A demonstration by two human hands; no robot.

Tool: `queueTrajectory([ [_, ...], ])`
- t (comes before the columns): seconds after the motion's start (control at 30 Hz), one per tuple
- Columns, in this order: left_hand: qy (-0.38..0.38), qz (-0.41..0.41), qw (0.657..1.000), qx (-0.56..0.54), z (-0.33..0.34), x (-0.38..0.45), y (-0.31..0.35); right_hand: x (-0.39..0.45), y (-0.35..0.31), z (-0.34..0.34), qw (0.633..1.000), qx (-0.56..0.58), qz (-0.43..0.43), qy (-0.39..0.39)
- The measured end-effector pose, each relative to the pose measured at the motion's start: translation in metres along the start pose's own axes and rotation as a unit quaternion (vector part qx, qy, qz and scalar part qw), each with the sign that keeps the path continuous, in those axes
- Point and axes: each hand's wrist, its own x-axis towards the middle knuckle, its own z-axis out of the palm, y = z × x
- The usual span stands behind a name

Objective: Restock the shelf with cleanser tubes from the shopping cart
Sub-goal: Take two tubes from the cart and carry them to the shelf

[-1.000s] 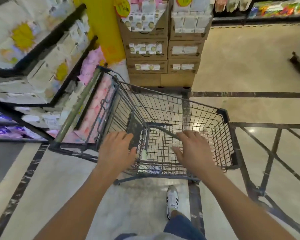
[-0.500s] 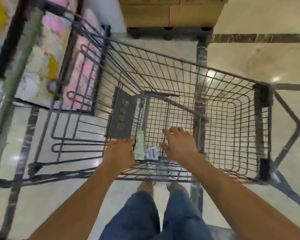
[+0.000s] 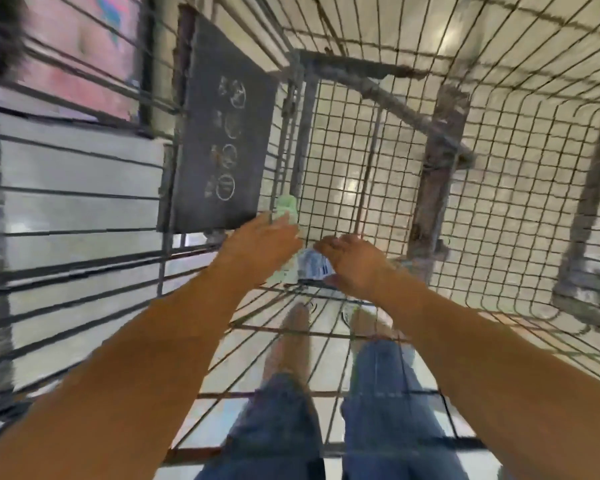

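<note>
I look straight down into the wire shopping cart (image 3: 520, 188). A pale green cleanser tube (image 3: 287, 205) stands against the cart's near left corner. My left hand (image 3: 257, 245) is wrapped over its middle, so only the top and bottom of the tube show. Beside it lies a white and blue tube (image 3: 311, 266). My right hand (image 3: 355, 266) holds it between curled fingers and thumb, and covers its right part. The picture is blurred by motion.
A dark plastic flap (image 3: 222, 140) with printed round symbols hangs on the cart's left side. Pink packaged goods (image 3: 84, 46) on the low shelf show through the wires at top left. My legs in blue jeans (image 3: 281, 427) stand behind the cart on a glossy tiled floor.
I have leaned far over the cart, so the view dropped from the aisle to the basket floor. Both hands went from the cart's rear edge down onto the two tubes.
</note>
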Motion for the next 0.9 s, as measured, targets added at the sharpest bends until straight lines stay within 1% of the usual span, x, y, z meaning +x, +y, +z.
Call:
queueTrajectory([
  [0.07, 0.073, 0.028, 0.995, 0.055, 0.013, 0.005, -0.002, 0.008, 0.001, 0.013, 0.999, -0.013, -0.023, 0.019],
  [0.13, 0.085, 0.053, 0.988, 0.118, 0.028, 0.010, -0.003, 0.013, 0.001, 0.017, 0.999, -0.010, -0.023, 0.033],
  [0.2, 0.113, 0.030, 0.979, 0.169, 0.039, 0.013, -0.005, 0.019, -0.001, 0.019, 0.999, -0.023, -0.012, 0.046],
  [0.3, 0.096, -0.013, 0.973, 0.208, 0.048, 0.023, 0.002, 0.029, -0.005, 0.021, 0.997, -0.041, 0.010, 0.064],
  [0.4, 0.106, -0.013, 0.972, 0.211, 0.050, 0.034, 0.004, 0.036, -0.010, 0.023, 0.996, -0.037, 0.051, 0.061],
  [0.5, 0.114, 0.000, 0.970, 0.215, 0.048, 0.040, 0.002, 0.038, -0.008, 0.021, 0.996, -0.017, 0.065, 0.058],
  [0.63, 0.133, 0.003, 0.970, 0.206, 0.047, 0.040, 0.000, 0.038, 0.005, 0.013, 0.996, 0.067, 0.054, 0.005],
  [0.7, 0.133, -0.006, 0.973, 0.191, 0.047, 0.038, 0.001, 0.032, 0.018, 0.013, 0.993, 0.111, 0.037, 0.005],
  [0.83, 0.142, -0.029, 0.982, 0.118, 0.040, 0.034, 0.004, 0.009, 0.044, 0.011, 0.974, 0.226, 0.003, -0.006],
  [0.9, 0.128, -0.027, 0.988, 0.084, 0.034, 0.032, 0.006, -0.010, 0.050, 0.003, 0.966, 0.259, -0.004, -0.018],
])
